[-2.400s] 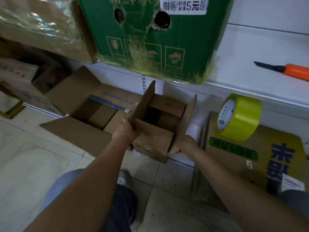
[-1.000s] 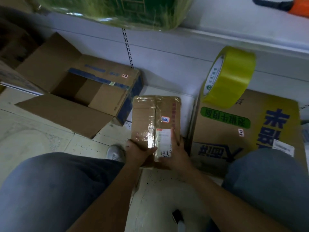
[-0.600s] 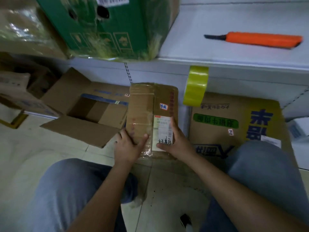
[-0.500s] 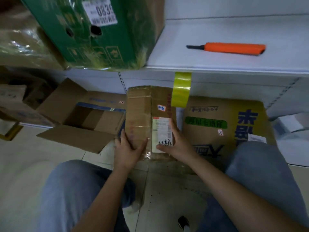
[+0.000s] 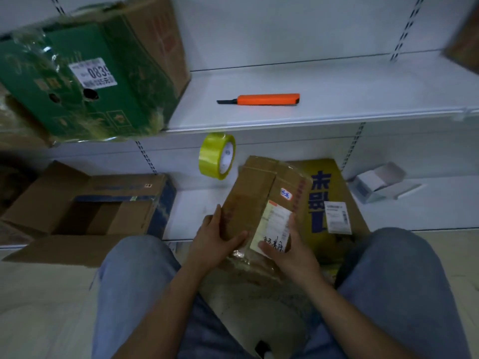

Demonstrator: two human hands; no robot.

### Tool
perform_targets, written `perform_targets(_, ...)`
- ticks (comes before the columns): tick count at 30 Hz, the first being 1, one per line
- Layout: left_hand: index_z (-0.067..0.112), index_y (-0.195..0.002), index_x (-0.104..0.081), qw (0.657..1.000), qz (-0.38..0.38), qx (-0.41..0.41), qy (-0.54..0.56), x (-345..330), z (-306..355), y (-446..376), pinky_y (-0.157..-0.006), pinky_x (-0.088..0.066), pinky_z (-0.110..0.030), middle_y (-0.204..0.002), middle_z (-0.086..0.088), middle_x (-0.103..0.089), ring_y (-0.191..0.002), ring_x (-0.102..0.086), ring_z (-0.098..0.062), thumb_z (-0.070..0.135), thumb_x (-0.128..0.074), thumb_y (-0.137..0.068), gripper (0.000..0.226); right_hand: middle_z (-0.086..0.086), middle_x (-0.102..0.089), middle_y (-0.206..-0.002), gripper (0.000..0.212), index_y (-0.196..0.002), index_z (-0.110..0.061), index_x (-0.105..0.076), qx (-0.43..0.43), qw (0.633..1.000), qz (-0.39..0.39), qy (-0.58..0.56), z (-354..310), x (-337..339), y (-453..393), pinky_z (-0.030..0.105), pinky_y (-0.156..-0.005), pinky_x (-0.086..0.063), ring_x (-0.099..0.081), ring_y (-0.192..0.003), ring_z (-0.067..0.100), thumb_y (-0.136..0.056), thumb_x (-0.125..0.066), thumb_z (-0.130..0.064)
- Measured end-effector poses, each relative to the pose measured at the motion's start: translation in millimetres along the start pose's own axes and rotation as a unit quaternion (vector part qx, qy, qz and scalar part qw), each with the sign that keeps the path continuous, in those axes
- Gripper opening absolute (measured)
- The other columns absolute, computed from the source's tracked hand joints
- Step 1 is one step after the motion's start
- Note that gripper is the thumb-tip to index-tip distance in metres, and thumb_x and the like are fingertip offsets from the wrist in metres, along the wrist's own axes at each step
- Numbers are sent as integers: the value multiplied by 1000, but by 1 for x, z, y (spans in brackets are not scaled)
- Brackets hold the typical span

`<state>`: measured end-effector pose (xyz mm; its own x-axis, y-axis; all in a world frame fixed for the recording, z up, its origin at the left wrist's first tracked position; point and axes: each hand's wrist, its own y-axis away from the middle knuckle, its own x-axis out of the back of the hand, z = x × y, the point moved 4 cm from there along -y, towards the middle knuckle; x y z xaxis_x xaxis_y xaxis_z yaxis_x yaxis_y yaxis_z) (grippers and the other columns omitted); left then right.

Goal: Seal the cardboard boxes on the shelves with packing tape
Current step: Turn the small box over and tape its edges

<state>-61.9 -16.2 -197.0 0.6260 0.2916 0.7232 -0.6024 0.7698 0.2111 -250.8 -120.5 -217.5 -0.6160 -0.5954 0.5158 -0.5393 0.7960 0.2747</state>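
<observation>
Fingers [image 5: 234, 240] of the left hand [image 5: 215, 244] curl round the near left edge of the small box [image 5: 256, 203], thumb lying across its top; the right hand [image 5: 287, 252] grips the near right corner, thumb on the white shipping label [image 5: 276, 229]. Both hands hold the box, flaps folded down, tilted, just above the floor between the knees.

Head view only. Beyond the fingers and slightly left, a yellow tape roll [image 5: 217, 156] sits under the shelf [image 5: 337, 110] edge; whether it hangs or leans cannot be told. Further up on the shelf lies an orange knife [image 5: 267, 99].

Step, by judgement: box closed and steadied, not yet taped. Next move calls for one hand freed to reach the tape roll while the other keeps the flaps down.

Writing: green carton [image 5: 85, 84] sticker reads "0839"; label under the right thumb bears handwriting, not legible; yellow carton [image 5: 329, 200] to the right shows large blue characters.
</observation>
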Motion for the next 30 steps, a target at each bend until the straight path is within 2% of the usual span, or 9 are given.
perform_targets(4,40,-149,-28,989,-105,-50,88,-22,29,-24,-100,-42,-19,-134,16,-48,-126,-50,-9,47,-77,-81,84,-4,-40,-153,103,-155,-35,9,-59,994,84,44,17,34,10,38,-95,-48,-51,-128,26,-85,-58,-67)
perform_targets(7,26,-153,-32,991,-77,-54,91,-47,41,-48,-111,-42,-39,-146,1,-49,-133,-49,-20,62,-73,-76,95,5,1,-165,101,-155,-35,11,-66,985,118,109,22,47,11,39,-92,-50,-52,-126,34,-86,-55,-68)
perform_targets(9,19,-158,-17,996,10,70,54,-61,40,-56,-115,-31,-49,-159,-14,-27,-143,-32,-38,63,-69,-81,103,10,24,-161,98,-155,-38,8,-83,980,113,138,25,46,6,36,-88,-51,-56,-122,35,-84,-50,-73)
perform_targets(11,18,-158,-12,937,25,286,197,-77,43,-45,-114,-31,-52,-160,-19,-18,-141,-30,-43,60,-66,-86,100,10,37,-155,90,-155,-42,3,-68,976,120,166,22,42,1,33,-82,-53,-61,-116,31,-86,-42,-77)
perform_targets(13,23,-149,-34,830,-42,367,419,-110,57,-34,-104,-44,-51,-144,-15,-47,-126,-50,-36,56,-60,-92,71,11,41,-153,82,-155,-42,2,-54,972,115,197,17,36,-3,32,-75,-53,-64,-112,28,-89,-34,-75)
perform_targets(19,36,-140,-36,892,64,126,429,-109,70,-50,-73,-61,-33,-122,-1,-65,-102,-68,-22,43,-62,-93,54,21,13,-160,67,-157,-32,-10,-25,950,99,294,7,31,-21,35,-91,-49,-52,-120,32,-99,-30,-60)
perform_targets(25,9,-132,-51,850,-60,254,457,-50,66,-86,-73,-54,-32,-113,-12,-65,-92,-66,-25,24,-61,-97,40,16,-38,-147,59,-151,-31,-32,9,921,133,367,-19,38,-42,46,-109,-29,-39,-127,33,-97,-45,-49)
perform_targets(28,2,-143,-44,862,184,310,356,8,33,-75,-97,-43,-41,-141,-20,-45,-119,-51,-37,17,-59,-96,51,7,-58,-129,41,-138,-22,-54,98,953,185,220,-60,56,-49,31,-90,-45,-55,-109,21,-98,-52,-30)
perform_targets(30,-1,-135,-48,838,366,217,342,53,38,-56,-94,-43,-41,-129,-20,-52,-113,-55,-34,16,-53,-98,40,4,-62,-119,33,-128,-18,-63,193,943,224,153,-104,65,-49,23,-79,-43,-59,-100,18,-97,-55,-21)
